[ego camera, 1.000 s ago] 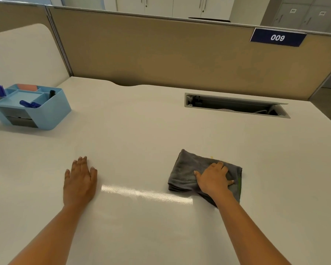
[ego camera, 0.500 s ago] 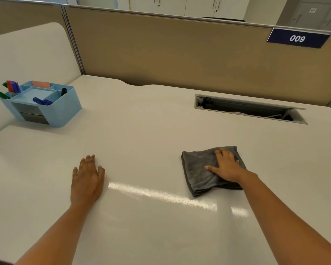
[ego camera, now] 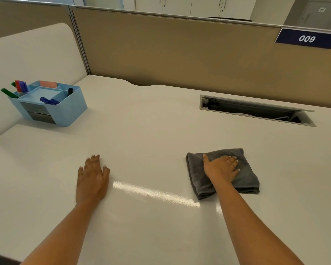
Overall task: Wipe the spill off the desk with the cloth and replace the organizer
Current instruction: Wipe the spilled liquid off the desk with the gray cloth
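Note:
A folded grey cloth (ego camera: 246, 176) lies on the white desk (ego camera: 151, 131), right of centre. My right hand (ego camera: 221, 168) presses flat on top of it, fingers spread toward the right. My left hand (ego camera: 93, 178) rests palm down on the bare desk, well to the left of the cloth, holding nothing. The light blue organizer (ego camera: 65, 111) with markers in its compartments stands at the far left of the desk, near the edge. No spill shows on the desk surface; anything under the cloth is hidden.
An open cable tray slot (ego camera: 256, 109) is cut into the desk at the back right. A beige partition wall (ego camera: 180, 54) with a blue "009" sign (ego camera: 307, 38) runs along the back. A white curved panel (ego camera: 33, 54) stands at the left.
My right hand has slid the cloth across the desk toward the right and turned its fingers rightward. The left hand stays flat in the same spot. The view shifted a little.

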The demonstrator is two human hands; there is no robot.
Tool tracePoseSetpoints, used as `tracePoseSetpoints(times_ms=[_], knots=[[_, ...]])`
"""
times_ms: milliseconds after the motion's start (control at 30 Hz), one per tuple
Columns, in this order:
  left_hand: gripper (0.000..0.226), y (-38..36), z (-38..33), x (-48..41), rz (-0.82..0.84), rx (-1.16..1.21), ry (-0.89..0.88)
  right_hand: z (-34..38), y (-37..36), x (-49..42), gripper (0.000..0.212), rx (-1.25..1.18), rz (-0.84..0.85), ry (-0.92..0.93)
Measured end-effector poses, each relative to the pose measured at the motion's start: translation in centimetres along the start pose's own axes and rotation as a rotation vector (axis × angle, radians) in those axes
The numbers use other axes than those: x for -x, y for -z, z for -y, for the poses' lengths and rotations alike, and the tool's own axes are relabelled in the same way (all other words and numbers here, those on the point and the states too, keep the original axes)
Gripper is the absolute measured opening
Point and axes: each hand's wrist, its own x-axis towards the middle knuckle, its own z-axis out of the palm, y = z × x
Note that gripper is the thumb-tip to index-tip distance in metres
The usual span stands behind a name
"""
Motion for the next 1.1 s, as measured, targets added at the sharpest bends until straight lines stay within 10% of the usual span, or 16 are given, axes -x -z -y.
tracePoseSetpoints(times_ms=[1100], knots=[[0.053, -0.1, 0.0, -0.1, -0.009, -0.009, 0.014, 2.2, -2.5, -1.9, 0.085, 0.199, -0.051, 0.282]])
